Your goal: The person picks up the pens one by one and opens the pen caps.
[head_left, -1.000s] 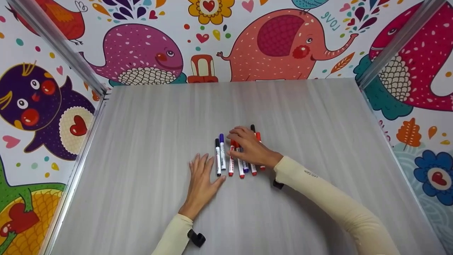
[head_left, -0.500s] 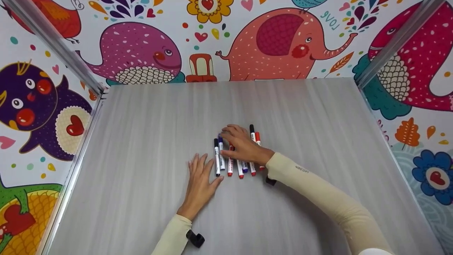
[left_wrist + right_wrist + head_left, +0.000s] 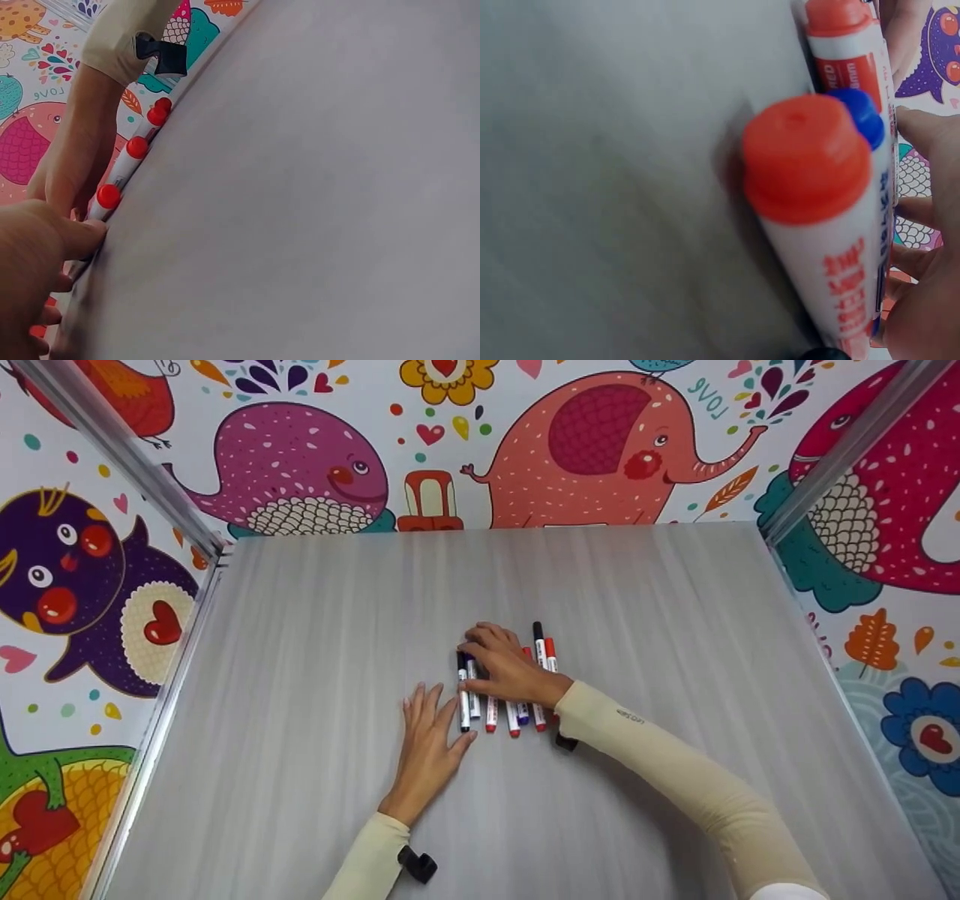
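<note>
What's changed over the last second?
The right hand has moved to the person's left over the row of markers, now partly covering the purple-capped marker and the black-capped marker at that end. No marker visibly taken hold of or let go. The left hand stays spread beside the row; the markers look unmoved.

And the right hand (image 3: 506, 664) covers part of the middle markers (image 3: 513, 716); that sleeve lettering (image 3: 630, 716), too tiny to read!

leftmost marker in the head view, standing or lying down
Lying down: the marker's white barrel stretches lengthwise along the table.
</note>
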Motion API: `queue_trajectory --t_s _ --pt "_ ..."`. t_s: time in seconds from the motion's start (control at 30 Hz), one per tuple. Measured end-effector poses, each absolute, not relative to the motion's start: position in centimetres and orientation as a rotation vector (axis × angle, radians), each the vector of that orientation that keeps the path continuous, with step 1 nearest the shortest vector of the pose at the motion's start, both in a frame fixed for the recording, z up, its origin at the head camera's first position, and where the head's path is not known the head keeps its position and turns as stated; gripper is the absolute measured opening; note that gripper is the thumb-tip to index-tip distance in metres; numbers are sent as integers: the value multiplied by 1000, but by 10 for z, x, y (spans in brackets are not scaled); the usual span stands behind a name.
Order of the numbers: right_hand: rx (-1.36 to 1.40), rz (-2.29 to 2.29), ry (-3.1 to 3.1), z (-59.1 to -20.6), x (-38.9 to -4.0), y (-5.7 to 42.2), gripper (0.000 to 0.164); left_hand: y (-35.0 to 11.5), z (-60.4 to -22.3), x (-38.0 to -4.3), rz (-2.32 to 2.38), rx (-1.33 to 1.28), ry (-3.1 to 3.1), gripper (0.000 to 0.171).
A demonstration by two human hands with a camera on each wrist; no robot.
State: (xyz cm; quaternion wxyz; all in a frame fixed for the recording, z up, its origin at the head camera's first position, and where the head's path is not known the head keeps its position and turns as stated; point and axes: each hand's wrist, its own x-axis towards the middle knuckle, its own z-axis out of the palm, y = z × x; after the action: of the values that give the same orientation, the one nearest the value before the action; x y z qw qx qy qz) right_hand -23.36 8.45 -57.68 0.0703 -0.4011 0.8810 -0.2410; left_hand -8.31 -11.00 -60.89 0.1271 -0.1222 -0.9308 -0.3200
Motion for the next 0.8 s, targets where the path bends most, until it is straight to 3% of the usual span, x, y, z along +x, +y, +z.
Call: queue_trajectory --t_s 0.5,0.8 --pt "-1123 -674 2650 -572 -232 81 75 -107 -610 -87 -920 -370 -2687 56" --pt "-1123 -807 2610 -564 -233 79 69 -113 -601 -91 -1121 -298 -2748 57"
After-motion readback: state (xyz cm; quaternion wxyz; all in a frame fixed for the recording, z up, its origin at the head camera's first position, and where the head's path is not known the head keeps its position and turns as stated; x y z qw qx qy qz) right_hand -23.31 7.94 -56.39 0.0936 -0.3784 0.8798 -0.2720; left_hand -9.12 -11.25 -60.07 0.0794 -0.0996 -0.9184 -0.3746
